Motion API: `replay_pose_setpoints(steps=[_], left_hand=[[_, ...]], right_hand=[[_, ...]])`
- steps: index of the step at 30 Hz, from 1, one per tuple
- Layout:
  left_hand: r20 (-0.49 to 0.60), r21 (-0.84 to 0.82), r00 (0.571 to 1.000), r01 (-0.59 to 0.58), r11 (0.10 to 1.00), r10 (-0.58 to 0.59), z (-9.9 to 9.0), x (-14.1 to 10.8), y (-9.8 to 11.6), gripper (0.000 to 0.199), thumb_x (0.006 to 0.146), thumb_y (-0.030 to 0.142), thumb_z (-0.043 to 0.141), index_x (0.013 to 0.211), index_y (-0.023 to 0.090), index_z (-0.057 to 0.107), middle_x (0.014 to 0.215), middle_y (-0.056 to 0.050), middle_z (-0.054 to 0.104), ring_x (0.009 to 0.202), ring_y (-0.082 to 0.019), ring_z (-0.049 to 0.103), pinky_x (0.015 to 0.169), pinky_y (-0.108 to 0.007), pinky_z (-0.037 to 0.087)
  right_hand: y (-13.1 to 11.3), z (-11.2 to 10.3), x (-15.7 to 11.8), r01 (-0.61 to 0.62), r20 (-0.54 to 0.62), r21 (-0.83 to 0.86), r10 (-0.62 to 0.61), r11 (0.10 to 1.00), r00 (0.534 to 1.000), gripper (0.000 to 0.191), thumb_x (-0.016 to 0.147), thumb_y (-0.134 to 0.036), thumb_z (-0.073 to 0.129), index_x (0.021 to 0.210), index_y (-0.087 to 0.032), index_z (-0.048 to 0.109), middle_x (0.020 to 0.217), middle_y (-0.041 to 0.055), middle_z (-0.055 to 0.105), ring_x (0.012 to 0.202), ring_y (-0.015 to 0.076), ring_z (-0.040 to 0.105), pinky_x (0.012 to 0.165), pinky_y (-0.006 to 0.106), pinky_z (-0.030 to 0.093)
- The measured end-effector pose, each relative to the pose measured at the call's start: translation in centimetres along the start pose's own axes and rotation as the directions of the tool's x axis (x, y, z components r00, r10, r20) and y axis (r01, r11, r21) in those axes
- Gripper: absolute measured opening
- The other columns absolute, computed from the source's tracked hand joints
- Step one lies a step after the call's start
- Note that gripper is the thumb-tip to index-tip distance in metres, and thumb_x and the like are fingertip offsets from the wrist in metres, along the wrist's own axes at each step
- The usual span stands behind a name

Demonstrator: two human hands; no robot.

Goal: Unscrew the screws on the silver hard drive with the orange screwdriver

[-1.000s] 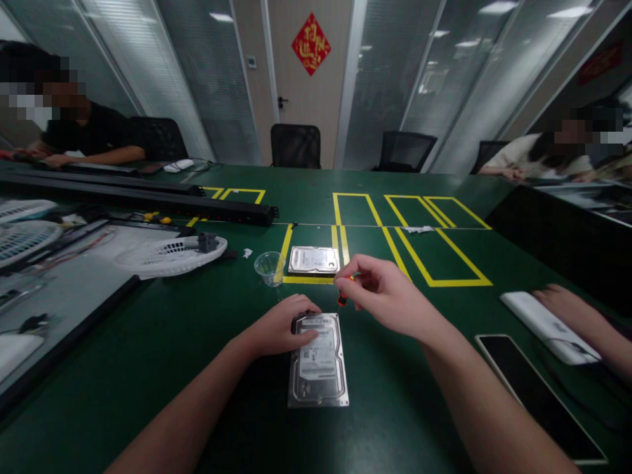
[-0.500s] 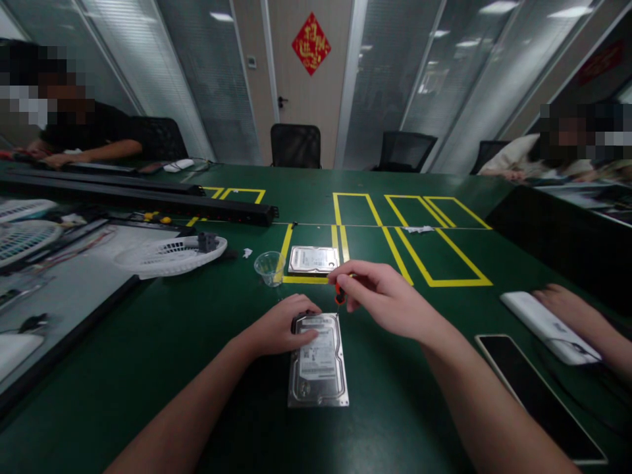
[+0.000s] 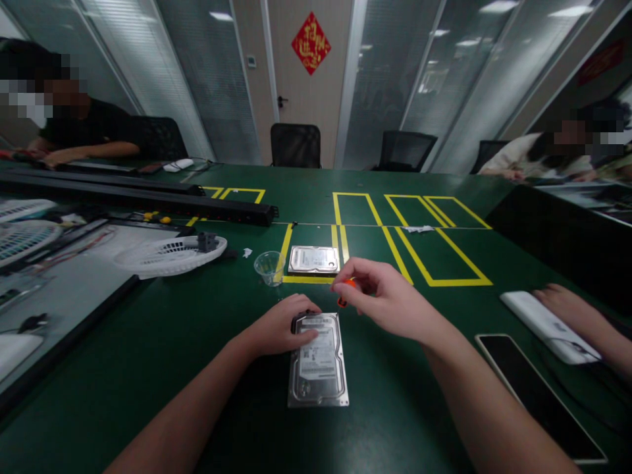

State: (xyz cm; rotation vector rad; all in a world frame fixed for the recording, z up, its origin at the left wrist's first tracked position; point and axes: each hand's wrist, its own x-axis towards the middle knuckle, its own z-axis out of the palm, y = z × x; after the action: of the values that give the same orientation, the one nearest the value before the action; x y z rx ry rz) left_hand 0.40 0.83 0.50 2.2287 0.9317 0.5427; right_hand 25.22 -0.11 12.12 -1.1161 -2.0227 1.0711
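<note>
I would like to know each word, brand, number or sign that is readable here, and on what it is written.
"招": seemingly the first yellow character on the red diamond sign; the others are too blurred to be sure.
Near hard drive: printed label, too small to read.
Far hard drive: label, too small.
White device: faint marking, unreadable.
Red wall sign: too blurred.

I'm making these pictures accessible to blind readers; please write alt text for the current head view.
A bare left hand steadies a silver rectangular hard drive on a dark green table, while the right hand holds a small orange-and-black screwdriver at its far right corner. Beyond lie a second silver hard drive and a clear plastic cup.
</note>
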Motion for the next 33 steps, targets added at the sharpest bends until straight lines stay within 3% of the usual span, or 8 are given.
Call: replay_pose_setpoints(steps=[4,10,20,24,33], left_hand=[[-0.004,-0.011,1.000,-0.008,1.000,0.008,0.10,-0.01,-0.05,0.034,0.089,0.031,0.070,0.122,0.024,0.065,0.117,-0.007,0.065,0.108,-0.025,0.061,0.096,-0.040,0.050],[-0.011,-0.008,1.000,-0.018,1.000,0.018,0.25,-0.04,-0.29,0.033,0.089,0.030,0.070,0.121,0.024,0.065,0.116,-0.007,0.066,0.108,-0.025,0.061,0.095,-0.039,0.050],[-0.003,-0.006,1.000,-0.008,1.000,0.008,0.00,0.01,0.06,0.033,0.089,0.029,0.070,0.121,0.023,0.065,0.116,-0.007,0.065,0.108,-0.025,0.061,0.095,-0.039,0.050],[0.002,-0.007,1.000,0.001,1.000,-0.001,-0.05,0.03,0.12,0.035,0.088,0.029,0.071,0.122,0.024,0.065,0.117,-0.007,0.065,0.109,-0.025,0.061,0.097,-0.040,0.050],[-0.003,-0.008,1.000,-0.017,1.000,0.017,0.12,0.09,-0.09,0.033,0.089,0.030,0.070,0.121,0.023,0.065,0.115,-0.006,0.065,0.108,-0.024,0.061,0.095,-0.038,0.050]], right_hand=[[-0.03,0.02,-0.03,0.005,0.049,0.013,-0.006,1.000,0.999,0.022,0.100,-0.038,0.059,0.096,-0.020,0.071,0.082,0.0035,0.069,0.068,0.0152,0.061,0.057,0.028,0.045],[-0.23,0.08,0.24,-0.036,0.032,0.078,0.034,0.996,0.999,0.026,0.103,-0.040,0.054,0.105,-0.018,0.069,0.084,0.0037,0.069,0.068,0.0142,0.064,0.062,0.028,0.049],[-0.21,0.19,0.08,-0.042,-0.024,0.047,0.043,0.998,0.999,0.018,0.094,-0.036,0.068,0.095,-0.018,0.065,0.082,0.0035,0.070,0.064,0.0141,0.060,0.056,0.028,0.044],[-0.17,0.12,-0.05,0.010,-0.003,0.015,-0.010,1.000,1.000,0.013,0.096,-0.032,0.064,0.097,-0.019,0.067,0.081,0.0023,0.069,0.065,0.0141,0.059,0.058,0.028,0.044],[-0.30,0.10,0.17,-0.032,0.025,0.079,0.030,0.996,0.999,0.027,0.102,-0.039,0.055,0.108,-0.018,0.070,0.084,0.0038,0.069,0.069,0.0148,0.066,0.062,0.028,0.050]])
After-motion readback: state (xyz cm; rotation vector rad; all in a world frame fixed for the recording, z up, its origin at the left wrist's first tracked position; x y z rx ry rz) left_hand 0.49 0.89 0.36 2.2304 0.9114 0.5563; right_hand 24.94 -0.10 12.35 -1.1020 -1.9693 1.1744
